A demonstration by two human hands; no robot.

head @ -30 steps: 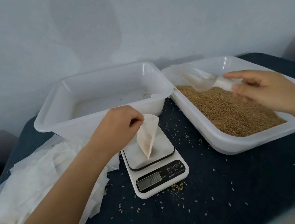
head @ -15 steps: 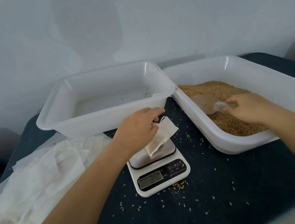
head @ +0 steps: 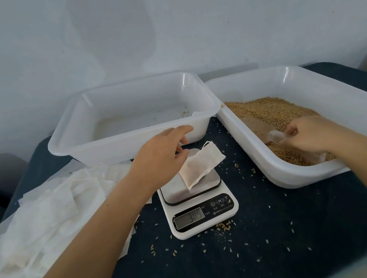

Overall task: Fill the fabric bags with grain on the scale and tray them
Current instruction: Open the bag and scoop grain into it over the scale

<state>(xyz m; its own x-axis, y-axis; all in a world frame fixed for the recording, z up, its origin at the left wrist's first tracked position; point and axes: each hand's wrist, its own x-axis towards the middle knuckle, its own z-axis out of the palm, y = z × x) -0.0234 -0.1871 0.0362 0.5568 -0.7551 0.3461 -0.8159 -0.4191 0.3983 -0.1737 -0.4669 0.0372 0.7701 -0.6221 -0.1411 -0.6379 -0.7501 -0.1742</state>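
Observation:
A small white fabric bag with grain inside lies flat on the platform of the white digital scale, whose display is lit. My left hand hovers over the bag's left end with fingers stretched out and relaxed, touching its edge. My right hand grips the handle of a clear plastic scoop, which lies in the brown grain inside the right white tray. Behind the scale stands a second white tray holding only a few stray grains.
A heap of flat white fabric bags lies on the dark blue tabletop at the left. Loose grains are scattered around the scale. A pale wall rises close behind the trays.
My left hand lowered the bag from upright to flat on the scale and loosened its pinch. My right hand brought the scoop down into the grain.

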